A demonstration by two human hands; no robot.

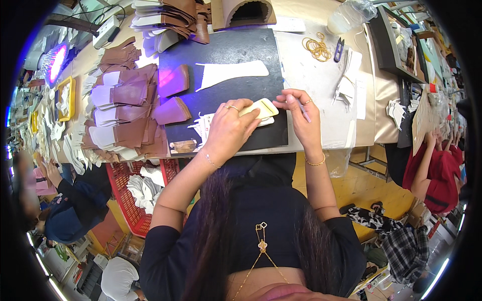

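Yellow tray (72,104): far left on the bench, small white bits inside
Brown-and-white pieces (131,94): left, overlapping in piles that reach the black mat (226,45)
Red basket (120,193): near left, below the bench edge, white cloth in it
Brown blocks (173,110): two, apart, on the left of the mat
White pieces (205,124): near middle of the mat, layered, partly hidden beneath the left hand
Left hand (232,125): fingers closed over the yellow piece (263,109), pressing it on the white layers
Yellow piece: near right of the mat, its right end just beside the other hand's fingertips
Step in hand: seemingly holding and lining up this small stack, judging by the grip
Next move: would call for a firm left hold and a light right touch at the edge
Right hand (301,113): fingers bent, thumb and forefinger close together; whether they grip anything I cannot tell
Rubber bands (316,48): far right, loosely heaped
Small cutter (339,50): just right of the bands
White bundle (346,85): right, nearer than the cutter
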